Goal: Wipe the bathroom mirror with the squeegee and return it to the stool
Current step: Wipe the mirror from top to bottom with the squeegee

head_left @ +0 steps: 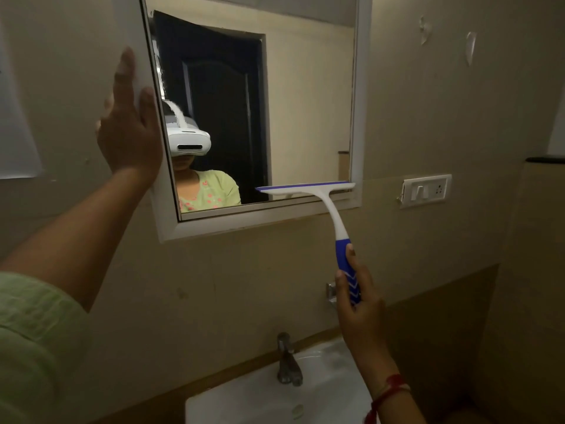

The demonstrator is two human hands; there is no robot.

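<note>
The white-framed mirror point(308, 111) hangs on the wall ahead, tilted. My right hand point(357, 295) grips the blue handle of a white and blue squeegee point(331, 209). Its blade lies flat across the mirror's lower right corner, just above the bottom frame. My left hand point(130, 130) rests flat with fingers spread on the mirror's left frame edge and holds nothing. The stool is out of view.
Below the mirror are a white sink point(324, 393) and a metal tap point(287, 359). A small metal fitting point(330, 290) sticks out of the wall near my right hand. A white switch plate point(426, 190) sits right of the mirror. Paper point(15, 127) hangs at far left.
</note>
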